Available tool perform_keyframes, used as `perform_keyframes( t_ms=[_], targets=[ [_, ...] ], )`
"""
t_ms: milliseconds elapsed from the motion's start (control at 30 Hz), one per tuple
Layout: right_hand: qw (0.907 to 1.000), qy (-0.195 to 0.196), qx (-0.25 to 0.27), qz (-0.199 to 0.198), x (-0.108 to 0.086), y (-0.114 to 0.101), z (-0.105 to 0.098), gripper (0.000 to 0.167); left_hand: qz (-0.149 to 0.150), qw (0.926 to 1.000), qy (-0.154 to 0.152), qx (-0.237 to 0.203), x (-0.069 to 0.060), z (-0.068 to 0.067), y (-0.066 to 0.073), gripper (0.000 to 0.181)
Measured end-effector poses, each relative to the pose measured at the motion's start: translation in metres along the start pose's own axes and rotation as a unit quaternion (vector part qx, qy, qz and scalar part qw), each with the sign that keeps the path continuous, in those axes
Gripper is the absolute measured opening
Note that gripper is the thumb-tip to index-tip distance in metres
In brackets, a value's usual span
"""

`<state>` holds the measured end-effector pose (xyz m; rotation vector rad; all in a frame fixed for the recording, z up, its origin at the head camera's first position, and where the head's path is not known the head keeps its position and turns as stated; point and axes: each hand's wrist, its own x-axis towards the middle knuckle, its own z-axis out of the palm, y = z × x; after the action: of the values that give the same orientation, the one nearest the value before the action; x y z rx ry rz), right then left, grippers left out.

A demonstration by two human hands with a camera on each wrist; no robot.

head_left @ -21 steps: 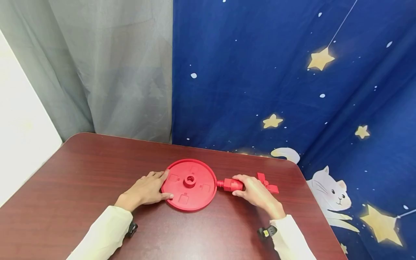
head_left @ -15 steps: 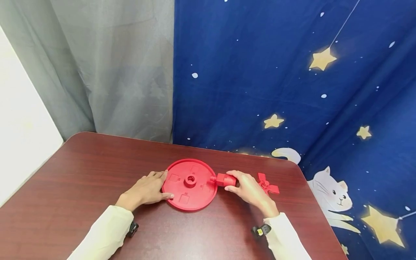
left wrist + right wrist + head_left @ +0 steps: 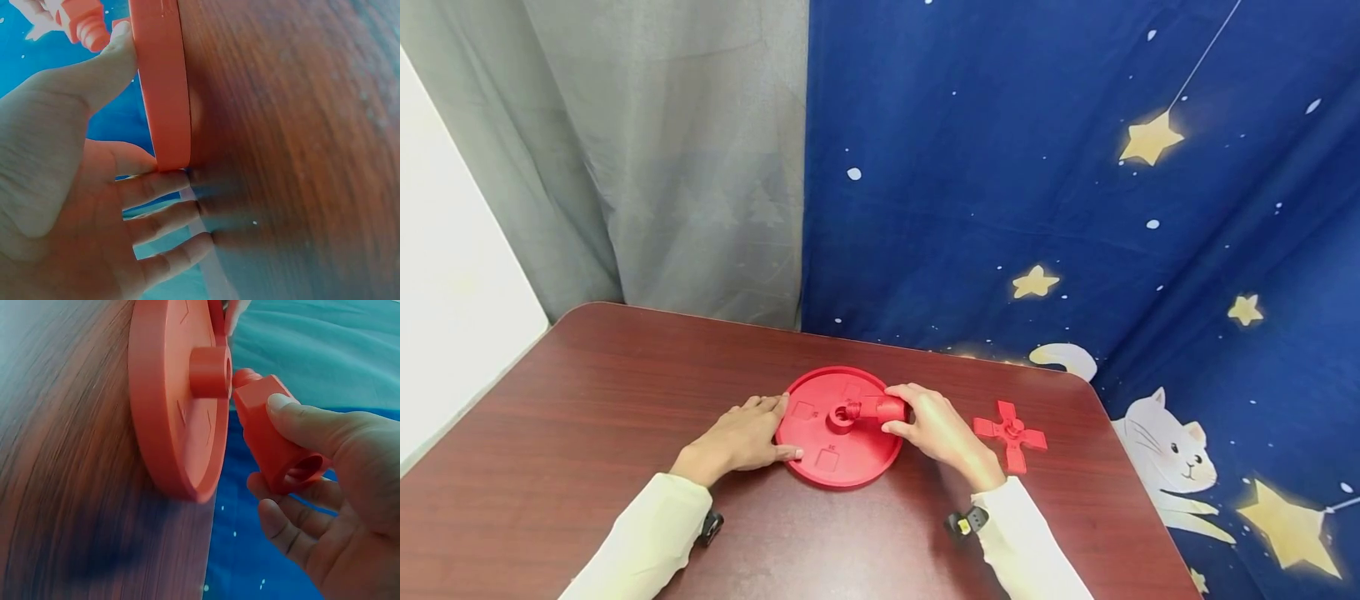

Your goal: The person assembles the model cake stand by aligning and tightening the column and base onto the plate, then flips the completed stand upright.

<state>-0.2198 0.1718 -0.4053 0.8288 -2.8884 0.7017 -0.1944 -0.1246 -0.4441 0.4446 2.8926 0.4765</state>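
Note:
A red round base point(image 3: 865, 458) with a raised rim and a hollow hub point(image 3: 839, 422) in its middle lies flat on the table. My left hand point(image 3: 737, 437) holds its left edge, the thumb over the rim and the other fingers spread along the outside. My right hand point(image 3: 936, 425) grips a red hollow post point(image 3: 259, 428) with a squared middle and a threaded end. In the head view that threaded end point(image 3: 852, 411) appears over the hub. The right wrist view shows the post tilted, its threaded tip close to the hub's opening; I cannot tell whether they touch.
A red cross-shaped piece point(image 3: 1013, 429) with a small raised centre lies on the table, right of the right hand. Brown wood-grain table point(image 3: 625, 375) surrounds the base. Behind the table hang a grey curtain point(image 3: 700, 167) and a blue star-patterned curtain point(image 3: 940, 167).
My right hand has moved left with the post, from beside the base to above its hub. The cross-shaped piece is now fully uncovered. My left hand has stayed on the rim.

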Motion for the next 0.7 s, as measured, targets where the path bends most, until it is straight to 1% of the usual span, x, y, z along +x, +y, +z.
perform_keyframes(
  t_ms=[167, 367, 467, 600, 700],
  targets=[
    [1.0, -0.005, -0.001, -0.006, 0.008, -0.007, 0.003, 0.055, -0.001, 1.0, -0.002, 0.003, 0.002, 0.0, -0.001, 0.097],
    [0.9992, 0.01, -0.013, -0.037, 0.018, -0.015, 0.003, 0.053, 0.0, 1.0, -0.002, 0.005, 0.002, 0.001, -0.002, 0.097],
    [0.9987, 0.013, -0.019, -0.045, 0.021, -0.02, 0.002, 0.055, 0.0, 1.0, -0.002, 0.004, 0.002, 0.001, -0.002, 0.097],
    [0.9977, 0.014, -0.031, -0.058, 0.026, -0.025, 0.002, 0.056, -0.001, 1.0, -0.001, 0.005, 0.002, 0.0, -0.002, 0.097],
    [0.9969, 0.008, -0.03, -0.072, 0.03, -0.028, 0.002, 0.056, 0.001, 1.0, 0.0, 0.006, 0.002, 0.0, -0.002, 0.097]
  ],
)
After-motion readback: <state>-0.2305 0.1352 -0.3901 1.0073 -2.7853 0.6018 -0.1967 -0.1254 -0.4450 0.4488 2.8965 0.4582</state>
